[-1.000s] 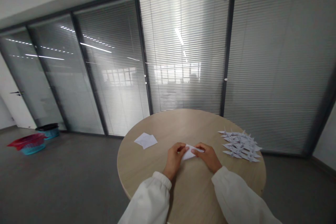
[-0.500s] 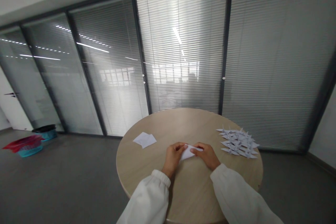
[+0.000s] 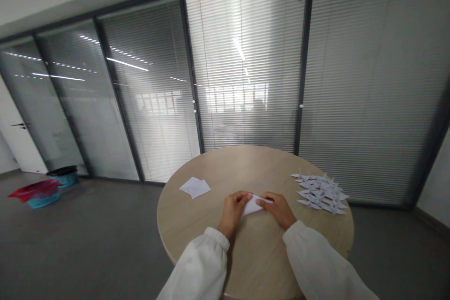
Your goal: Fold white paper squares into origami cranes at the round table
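At the table, hands angle inward, pinching paper.

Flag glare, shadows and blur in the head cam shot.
Head view: blinds glow brightest mid-frame, with light streaks; head view: shadow on the table beside the left sleeve, floor dim; head view: creases on the held paper hard to read, white figures blending together.

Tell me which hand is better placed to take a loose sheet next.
Probably the left hand: it is nearer the white paper sheets; the right hand is farther. Both hold folded paper.
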A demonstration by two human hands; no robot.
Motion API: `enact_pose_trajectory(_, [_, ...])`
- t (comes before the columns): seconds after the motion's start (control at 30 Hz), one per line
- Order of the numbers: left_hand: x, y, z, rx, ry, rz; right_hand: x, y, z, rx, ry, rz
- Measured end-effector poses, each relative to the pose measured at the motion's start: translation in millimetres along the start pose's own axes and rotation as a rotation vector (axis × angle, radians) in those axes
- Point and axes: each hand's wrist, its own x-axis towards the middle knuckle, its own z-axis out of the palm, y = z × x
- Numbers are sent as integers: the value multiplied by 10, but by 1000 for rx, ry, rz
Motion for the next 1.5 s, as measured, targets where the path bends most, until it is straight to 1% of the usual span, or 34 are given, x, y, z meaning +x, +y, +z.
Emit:
enact_pose_trajectory(0.17, [-11, 31, -5, -39, -14, 3, -6, -39, -2, 17, -14, -14])
enact_pose_trajectory(0.37, [-39, 71, 7, -59, -58, 27, -5, -24, 8, 12, -23, -10])
enact_pose_trajectory(0.53, [-48, 104, 5, -20, -24, 14, 1, -15, 21, 43, -16, 2])
enact_pose_trajectory(0.73, [-8, 19, -11, 5, 48, 30, 16, 10, 15, 251, -17, 78])
enact_pose_trajectory(0.83, [4, -21, -18, 23, 69, 37, 25, 23, 9, 322, -17, 88])
enact_pose_trajectory(1.13, [-11, 45, -21, 44, 89, 27, 42, 33, -10, 332, 17, 138])
enact_pose_trajectory(1.23, [-12, 47, -24, 55, 79, 42, 45, 36, -14, 331, 14, 137])
enact_pose_trajectory(1.33, [-15, 44, -30, 55, 75, 52, 51, 39, -14, 352, 8, 167])
enact_pose_trajectory(1.5, [-8, 39, -45, 31, 85, 50, 41, 11, -37, 439, -23, 178])
